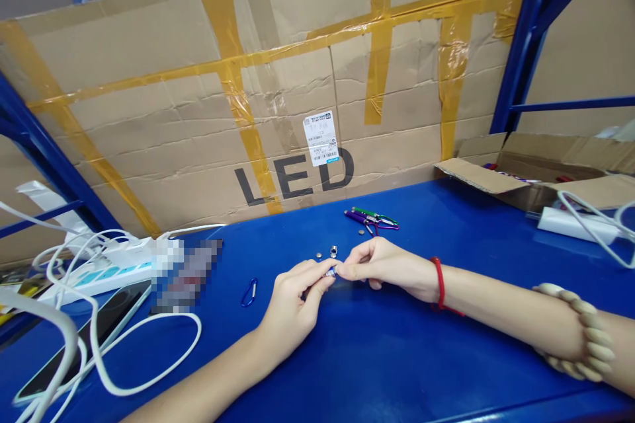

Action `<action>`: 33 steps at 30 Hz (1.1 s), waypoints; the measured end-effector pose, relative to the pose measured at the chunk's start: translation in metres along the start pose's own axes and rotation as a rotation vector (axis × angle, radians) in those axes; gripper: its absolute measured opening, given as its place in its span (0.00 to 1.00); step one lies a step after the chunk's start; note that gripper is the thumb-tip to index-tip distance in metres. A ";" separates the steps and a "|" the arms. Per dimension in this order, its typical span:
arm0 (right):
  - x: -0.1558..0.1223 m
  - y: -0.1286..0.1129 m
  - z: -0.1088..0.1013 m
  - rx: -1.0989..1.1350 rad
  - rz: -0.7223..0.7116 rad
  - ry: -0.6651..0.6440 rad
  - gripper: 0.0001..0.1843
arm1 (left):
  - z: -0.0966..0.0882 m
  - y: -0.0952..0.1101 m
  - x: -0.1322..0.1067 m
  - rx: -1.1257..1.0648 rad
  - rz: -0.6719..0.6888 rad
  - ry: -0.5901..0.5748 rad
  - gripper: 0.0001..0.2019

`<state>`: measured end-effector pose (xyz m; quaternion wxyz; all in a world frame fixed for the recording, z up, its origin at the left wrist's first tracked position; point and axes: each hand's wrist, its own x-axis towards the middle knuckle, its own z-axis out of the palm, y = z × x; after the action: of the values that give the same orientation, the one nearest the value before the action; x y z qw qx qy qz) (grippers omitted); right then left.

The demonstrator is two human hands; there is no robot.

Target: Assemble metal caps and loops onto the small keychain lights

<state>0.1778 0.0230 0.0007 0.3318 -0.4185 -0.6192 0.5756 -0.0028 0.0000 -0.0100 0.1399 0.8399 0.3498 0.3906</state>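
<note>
Pinched between both hands is a small blue and silver cylinder (pixel 331 272), mostly hidden by fingers. My left hand (pixel 300 294) closes thumb and fingers on its left end; my right hand (pixel 370 266) grips the right end. Just beyond the fingertips lie a small metal cap (pixel 334 250) and a round silver button cell (pixel 319 255). Another button cell (pixel 361 232) sits farther back. Behind my right hand are slim green (pixel 374 215) and purple (pixel 360 218) metal tubes with matching carabiners. A blue carabiner (pixel 249 292) rests left of my left hand.
White cables (pixel 106 370), a phone (pixel 94 334) and a power strip (pixel 124 274) crowd the left of the blue table (pixel 397 357). An open cardboard box (pixel 540 168) and a white block with a cable (pixel 575 225) stand at right. A taped cardboard sheet (pixel 163 125) walls the back.
</note>
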 end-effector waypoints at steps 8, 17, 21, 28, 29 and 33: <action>0.007 -0.002 -0.007 -0.168 -0.151 0.009 0.20 | -0.001 0.003 0.004 -0.106 -0.159 0.019 0.13; 0.000 -0.005 -0.018 -1.007 -1.044 0.255 0.11 | 0.001 0.001 0.005 -0.230 -0.275 0.007 0.14; -0.005 -0.008 -0.019 -1.202 -1.142 0.293 0.16 | 0.000 0.001 0.006 -0.218 -0.259 -0.033 0.13; -0.008 -0.013 -0.016 -1.111 -1.204 0.240 0.13 | -0.004 0.004 0.002 -0.145 -0.169 -0.146 0.11; -0.009 -0.013 -0.016 -1.087 -1.194 0.219 0.12 | -0.004 0.004 0.001 -0.133 -0.158 -0.157 0.10; -0.007 -0.012 -0.014 -0.929 -1.134 0.183 0.08 | -0.003 0.002 -0.003 -0.088 -0.110 -0.148 0.07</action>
<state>0.1919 0.0228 0.0148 0.4172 -0.1782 -0.8901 -0.0430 -0.0055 -0.0040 -0.0090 0.2234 0.8391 0.3666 0.3341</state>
